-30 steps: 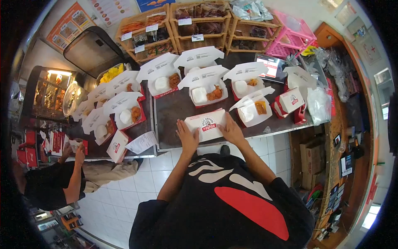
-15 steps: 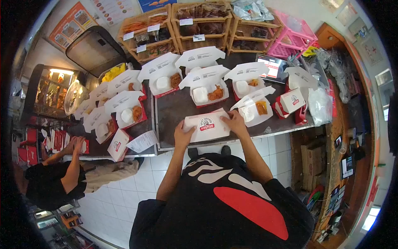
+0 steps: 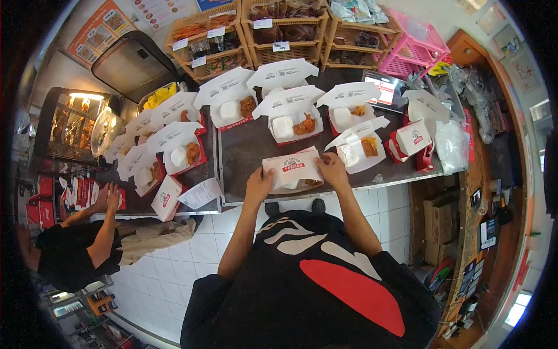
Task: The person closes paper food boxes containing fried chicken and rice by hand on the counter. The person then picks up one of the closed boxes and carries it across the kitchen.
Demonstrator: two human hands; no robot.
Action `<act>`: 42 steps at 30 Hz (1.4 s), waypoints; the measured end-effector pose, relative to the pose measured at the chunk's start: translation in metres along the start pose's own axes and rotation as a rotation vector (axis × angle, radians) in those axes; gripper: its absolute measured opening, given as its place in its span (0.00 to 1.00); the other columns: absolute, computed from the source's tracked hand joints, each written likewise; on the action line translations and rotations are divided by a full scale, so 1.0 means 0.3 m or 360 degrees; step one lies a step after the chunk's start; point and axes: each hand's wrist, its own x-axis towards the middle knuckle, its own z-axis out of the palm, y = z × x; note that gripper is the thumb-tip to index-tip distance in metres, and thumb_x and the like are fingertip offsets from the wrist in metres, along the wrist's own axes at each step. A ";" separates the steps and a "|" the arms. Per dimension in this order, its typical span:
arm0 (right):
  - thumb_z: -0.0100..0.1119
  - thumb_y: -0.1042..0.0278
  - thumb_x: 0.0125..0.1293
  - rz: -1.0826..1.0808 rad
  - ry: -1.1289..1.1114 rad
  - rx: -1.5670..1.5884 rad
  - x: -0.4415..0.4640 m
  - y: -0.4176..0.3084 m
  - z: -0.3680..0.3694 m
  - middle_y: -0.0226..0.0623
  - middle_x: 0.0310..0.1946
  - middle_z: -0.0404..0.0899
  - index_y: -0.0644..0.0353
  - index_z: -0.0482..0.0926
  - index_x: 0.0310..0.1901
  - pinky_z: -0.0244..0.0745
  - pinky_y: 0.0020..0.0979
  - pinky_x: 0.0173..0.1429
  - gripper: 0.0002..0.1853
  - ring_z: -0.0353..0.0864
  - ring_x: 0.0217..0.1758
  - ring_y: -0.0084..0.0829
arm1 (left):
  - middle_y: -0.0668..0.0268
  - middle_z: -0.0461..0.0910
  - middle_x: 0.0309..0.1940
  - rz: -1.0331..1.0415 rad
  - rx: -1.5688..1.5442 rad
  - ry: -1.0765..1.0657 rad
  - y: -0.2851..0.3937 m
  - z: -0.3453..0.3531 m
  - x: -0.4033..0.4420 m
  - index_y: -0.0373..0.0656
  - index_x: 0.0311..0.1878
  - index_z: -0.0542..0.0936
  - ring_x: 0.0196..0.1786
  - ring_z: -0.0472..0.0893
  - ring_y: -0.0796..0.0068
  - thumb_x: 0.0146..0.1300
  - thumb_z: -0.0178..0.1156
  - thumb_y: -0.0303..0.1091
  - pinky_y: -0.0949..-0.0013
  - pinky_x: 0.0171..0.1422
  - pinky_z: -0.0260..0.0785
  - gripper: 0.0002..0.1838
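Observation:
A white and red meal box (image 3: 292,166) with a printed lid stands at the counter's front edge, its lid partly raised so that some white and brown food shows below. My left hand (image 3: 260,185) pinches the lid's left side. On the right side, the fingers of my right hand (image 3: 333,170) grip the same lid. Just behind is an open box (image 3: 292,122) with a white wrapped item and fried chicken. Another open box (image 3: 358,150) with a yellow-orange item lies right of my right hand.
More open boxes (image 3: 228,99) line the dark counter (image 3: 238,145). Closed boxes (image 3: 411,138) stand on the right, near a tablet (image 3: 386,91). Wicker baskets (image 3: 285,55) are at the back. At the left, a co-worker's hands (image 3: 107,198) are near red boxes (image 3: 84,193).
The lid between my hands has lifted from closed to partly raised, showing the food. My flat hands have closed on its sides. The co-worker's hands have come together.

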 end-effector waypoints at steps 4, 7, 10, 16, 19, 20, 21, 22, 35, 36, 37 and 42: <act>0.56 0.59 0.66 -0.0184 -0.0071 -0.0274 -0.041 -0.045 0.010 0.57 0.43 0.81 0.70 0.75 0.53 0.75 0.43 0.53 0.22 0.81 0.47 0.52 | 0.40 0.79 0.47 0.0084 0.0010 0.0117 -0.063 0.072 0.015 0.32 0.59 0.72 0.54 0.78 0.43 0.65 0.49 0.42 0.55 0.59 0.67 0.26; 0.48 0.65 0.69 -0.0488 0.0065 -0.0304 -0.062 0.033 0.081 0.62 0.49 0.77 0.74 0.70 0.58 0.70 0.45 0.61 0.22 0.77 0.55 0.55 | 0.39 0.75 0.54 0.0033 0.0071 0.0251 -0.054 0.113 0.008 0.34 0.64 0.68 0.60 0.74 0.42 0.64 0.46 0.40 0.45 0.67 0.58 0.27; 0.45 0.66 0.71 -0.0449 -0.0004 -0.0213 -0.066 0.053 0.088 0.67 0.56 0.71 0.79 0.66 0.60 0.64 0.44 0.68 0.24 0.71 0.62 0.57 | 0.39 0.69 0.62 -0.0014 0.0171 0.0334 -0.093 0.173 0.012 0.33 0.66 0.65 0.66 0.68 0.43 0.65 0.45 0.40 0.34 0.72 0.44 0.29; 0.49 0.60 0.71 -0.0316 0.0063 -0.0432 -0.034 -0.022 0.103 0.68 0.57 0.70 0.79 0.65 0.61 0.66 0.45 0.67 0.28 0.71 0.61 0.59 | 0.36 0.62 0.66 -0.0167 0.0348 0.0168 -0.008 0.172 0.009 0.23 0.67 0.59 0.71 0.60 0.41 0.69 0.48 0.53 0.31 0.74 0.34 0.39; 0.52 0.56 0.70 -0.0476 0.0077 -0.0427 -0.027 0.030 0.125 0.69 0.59 0.68 0.80 0.61 0.63 0.66 0.46 0.67 0.32 0.70 0.62 0.61 | 0.34 0.60 0.67 0.0044 0.0426 0.0283 -0.112 0.201 0.031 0.22 0.67 0.57 0.72 0.58 0.40 0.68 0.51 0.55 0.31 0.74 0.35 0.42; 0.52 0.56 0.69 -0.0417 -0.0022 -0.0361 -0.015 0.023 0.104 0.69 0.60 0.66 0.79 0.59 0.64 0.65 0.46 0.67 0.34 0.69 0.63 0.61 | 0.34 0.59 0.67 0.0103 0.0398 0.0292 -0.140 0.202 0.044 0.22 0.67 0.57 0.73 0.57 0.40 0.67 0.52 0.55 0.31 0.73 0.35 0.42; 0.53 0.55 0.69 -0.0352 -0.0117 -0.0298 -0.011 0.021 0.089 0.68 0.62 0.65 0.79 0.57 0.65 0.65 0.46 0.67 0.35 0.68 0.64 0.61 | 0.34 0.58 0.68 0.0162 0.0370 0.0296 -0.142 0.201 0.044 0.22 0.67 0.56 0.73 0.56 0.40 0.67 0.53 0.54 0.31 0.73 0.35 0.42; 0.53 0.54 0.68 -0.0487 -0.0069 -0.0356 -0.025 0.042 0.091 0.67 0.64 0.62 0.77 0.56 0.66 0.63 0.47 0.68 0.36 0.64 0.67 0.60 | 0.34 0.55 0.69 0.0240 0.0341 0.0319 -0.150 0.204 0.026 0.22 0.68 0.56 0.74 0.53 0.40 0.67 0.54 0.53 0.31 0.73 0.35 0.43; 0.56 0.28 0.55 -0.1657 -0.0836 -0.1241 0.018 -0.111 -0.088 0.49 0.74 0.49 0.59 0.53 0.72 0.48 0.56 0.75 0.53 0.45 0.78 0.51 | 0.51 0.46 0.75 0.1305 0.1379 -0.0420 0.070 0.027 0.042 0.47 0.75 0.56 0.76 0.46 0.42 0.44 0.67 0.68 0.29 0.72 0.39 0.59; 0.56 0.28 0.54 -0.1663 -0.0843 -0.1259 0.018 -0.117 -0.088 0.49 0.74 0.49 0.59 0.53 0.73 0.48 0.56 0.75 0.53 0.45 0.78 0.51 | 0.50 0.48 0.74 0.1338 0.1399 -0.0406 0.074 0.030 0.040 0.47 0.74 0.56 0.75 0.48 0.42 0.43 0.68 0.68 0.29 0.71 0.42 0.59; 0.57 0.29 0.54 -0.1665 -0.0851 -0.1278 0.017 -0.120 -0.090 0.50 0.74 0.49 0.59 0.52 0.73 0.49 0.56 0.75 0.53 0.45 0.78 0.51 | 0.50 0.49 0.73 0.1372 0.1416 -0.0397 0.078 0.033 0.040 0.48 0.74 0.56 0.74 0.51 0.42 0.43 0.68 0.67 0.28 0.70 0.45 0.59; 0.61 0.38 0.57 -0.1682 -0.0870 -0.1296 0.013 -0.124 -0.093 0.52 0.73 0.50 0.58 0.52 0.73 0.51 0.56 0.74 0.50 0.46 0.77 0.53 | 0.48 0.49 0.73 0.1392 0.1475 -0.0439 0.072 0.030 0.056 0.48 0.74 0.56 0.73 0.52 0.42 0.48 0.69 0.59 0.29 0.69 0.50 0.53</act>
